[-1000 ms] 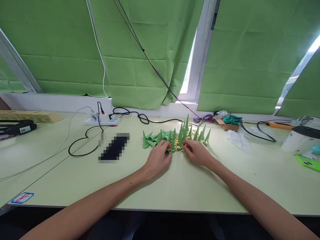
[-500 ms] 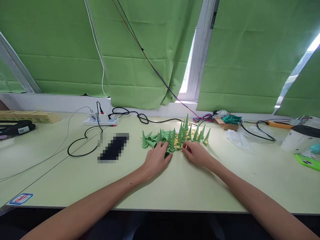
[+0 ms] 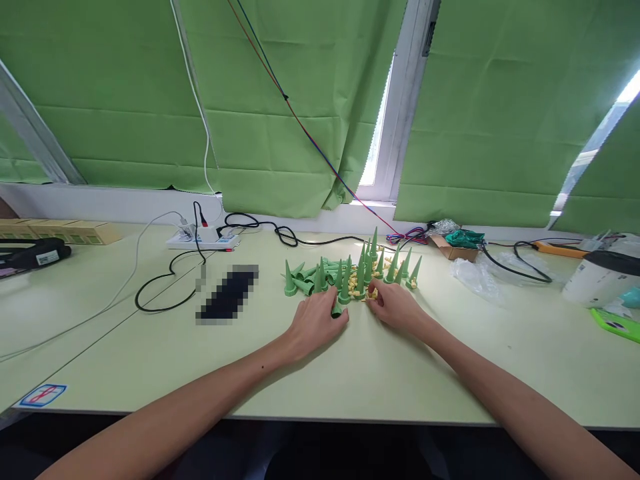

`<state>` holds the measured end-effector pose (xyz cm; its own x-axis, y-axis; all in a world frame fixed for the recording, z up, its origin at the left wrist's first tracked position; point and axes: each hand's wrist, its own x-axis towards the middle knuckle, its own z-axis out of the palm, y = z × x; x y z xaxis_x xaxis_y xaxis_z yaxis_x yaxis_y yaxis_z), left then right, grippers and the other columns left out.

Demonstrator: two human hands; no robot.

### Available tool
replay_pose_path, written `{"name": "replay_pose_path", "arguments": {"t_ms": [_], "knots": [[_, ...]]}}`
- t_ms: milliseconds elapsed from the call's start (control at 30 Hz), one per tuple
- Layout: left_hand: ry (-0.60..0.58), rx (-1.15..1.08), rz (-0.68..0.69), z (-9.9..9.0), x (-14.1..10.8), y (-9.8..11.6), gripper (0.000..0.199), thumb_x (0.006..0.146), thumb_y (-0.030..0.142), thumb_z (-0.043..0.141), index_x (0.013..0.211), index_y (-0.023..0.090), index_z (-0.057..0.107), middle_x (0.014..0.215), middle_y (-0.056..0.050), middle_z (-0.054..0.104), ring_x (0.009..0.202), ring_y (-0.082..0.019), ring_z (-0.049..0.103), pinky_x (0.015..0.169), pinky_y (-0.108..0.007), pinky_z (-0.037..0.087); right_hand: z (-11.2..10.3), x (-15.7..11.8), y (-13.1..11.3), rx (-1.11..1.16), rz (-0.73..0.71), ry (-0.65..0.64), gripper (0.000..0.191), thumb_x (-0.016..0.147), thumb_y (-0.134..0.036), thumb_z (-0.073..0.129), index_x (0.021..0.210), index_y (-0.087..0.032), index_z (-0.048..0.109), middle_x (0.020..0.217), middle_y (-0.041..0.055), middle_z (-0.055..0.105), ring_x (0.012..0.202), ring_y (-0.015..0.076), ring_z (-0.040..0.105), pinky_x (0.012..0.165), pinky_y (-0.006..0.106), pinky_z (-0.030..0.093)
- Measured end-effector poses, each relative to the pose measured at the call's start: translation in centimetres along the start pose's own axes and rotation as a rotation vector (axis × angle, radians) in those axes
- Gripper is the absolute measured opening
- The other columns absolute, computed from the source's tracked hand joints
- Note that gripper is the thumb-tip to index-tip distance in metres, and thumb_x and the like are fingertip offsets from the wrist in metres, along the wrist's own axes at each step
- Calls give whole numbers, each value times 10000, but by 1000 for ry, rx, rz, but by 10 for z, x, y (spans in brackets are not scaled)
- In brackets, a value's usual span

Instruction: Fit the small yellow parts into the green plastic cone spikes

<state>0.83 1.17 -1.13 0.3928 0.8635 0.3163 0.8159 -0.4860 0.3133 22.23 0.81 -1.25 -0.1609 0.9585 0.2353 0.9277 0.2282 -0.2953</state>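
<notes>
Several green cones (image 3: 345,287) stand upright on the pale table, with more green cones (image 3: 303,285) lying in a heap at their left. Small yellow pieces (image 3: 356,283) are scattered among the standing ones. My left hand (image 3: 317,320) is closed around a green cone (image 3: 337,311) at the near edge of the group, the cone's wide end showing between thumb and fingers. Just to the right, my right hand (image 3: 393,303) has its thumb and fingertips pinched together beside the small yellow pieces; whatever is between them is too small to make out.
A blurred dark object (image 3: 229,293) lies left of the cones. Behind are a power strip (image 3: 175,243) and black cables (image 3: 285,235). On the right are a small cardboard box (image 3: 457,251), clear plastic (image 3: 475,279), a white cup (image 3: 595,280) and a green phone case (image 3: 615,323).
My left hand has drawn slightly nearer, away from the standing cones, with its cone now showing between thumb and fingers. My right hand has shifted slightly right.
</notes>
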Motion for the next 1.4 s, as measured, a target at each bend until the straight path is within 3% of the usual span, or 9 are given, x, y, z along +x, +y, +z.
{"name": "replay_pose_path", "arguments": {"t_ms": [467, 800, 1400], "knots": [[107, -218, -2, 0, 2, 3, 349, 794, 298, 543, 637, 201, 247, 559, 43, 323, 531, -120, 287, 512, -293, 189, 3, 1, 2, -14, 28, -37, 83, 922, -244, 556, 959, -177, 587, 802, 48, 689, 725, 188, 602, 564, 253, 268], [168, -273, -28, 3, 5, 1, 360, 788, 317, 563, 608, 197, 275, 540, 49, 328, 536, -112, 299, 520, -281, 221, 2, 0, 2, -16, 14, -42, 80, 928, -239, 553, 921, -173, 597, 842, 66, 699, 745, 188, 606, 566, 253, 270], [99, -296, -66, 7, 7, -3, 320, 770, 285, 550, 609, 202, 286, 562, 41, 353, 558, -122, 335, 521, -276, 221, 0, 0, 3, 5, 2, -52, 70, 926, -229, 546, 909, -176, 590, 805, 49, 669, 695, 162, 571, 559, 249, 252]]}}
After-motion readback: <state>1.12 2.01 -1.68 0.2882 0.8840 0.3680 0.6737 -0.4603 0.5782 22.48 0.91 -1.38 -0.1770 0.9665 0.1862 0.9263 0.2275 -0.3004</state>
